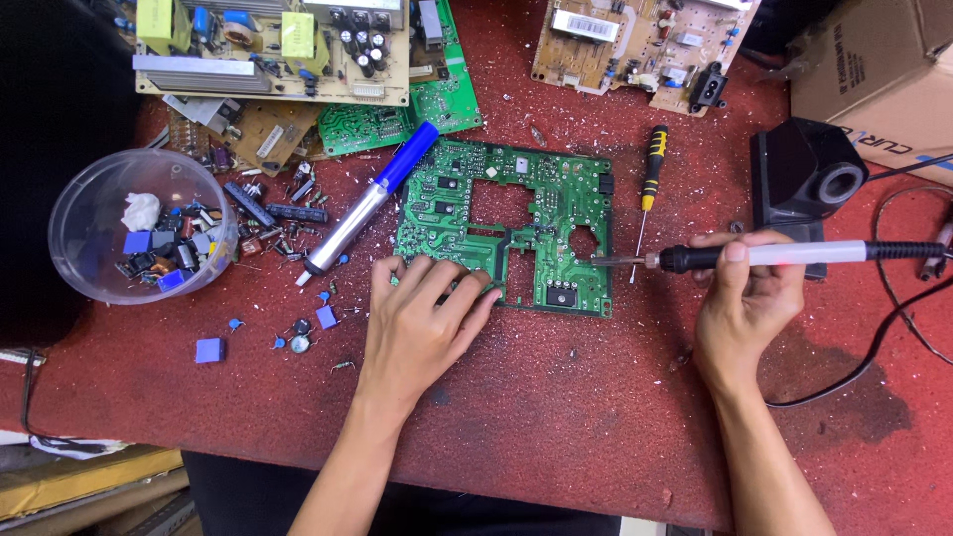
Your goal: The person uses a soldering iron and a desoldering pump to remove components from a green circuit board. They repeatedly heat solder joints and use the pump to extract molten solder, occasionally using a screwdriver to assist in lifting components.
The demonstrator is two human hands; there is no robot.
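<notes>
1. The green circuit board [506, 223] lies flat on the red work mat [556, 417], a little above centre, with square and round cut-outs in its middle.
2. The left hand [422, 318] rests palm down at the board's 7 o'clock corner, fingers spread and pressing on its near edge — it grips nothing, only pins the board.
3. The right hand [745, 298] sits at the board's 3 o'clock, fingers closed around the soldering iron [764, 256], which lies level; its tip touches the board's right edge.
4. A yellow-and-black screwdriver [650, 184] lies just beside the board's right edge at 2 o'clock, its thin shaft running down close to the iron's tip.
5. A blue-and-silver desoldering pump [367, 203] lies slanted at the board's 9 o'clock, touching or nearly touching its upper left corner.
6. Loose components [298, 333] are scattered at 8 o'clock, near the left hand; beyond them, at 9 o'clock, stands a clear plastic bowl [84, 199] holding more parts.
7. Other circuit boards [288, 60] are piled at 11 o'clock, and a tan board [635, 45] lies at 1 o'clock.
8. A black iron stand [804, 174] sits just behind the right hand — a cardboard box [884, 79] beyond it.
</notes>
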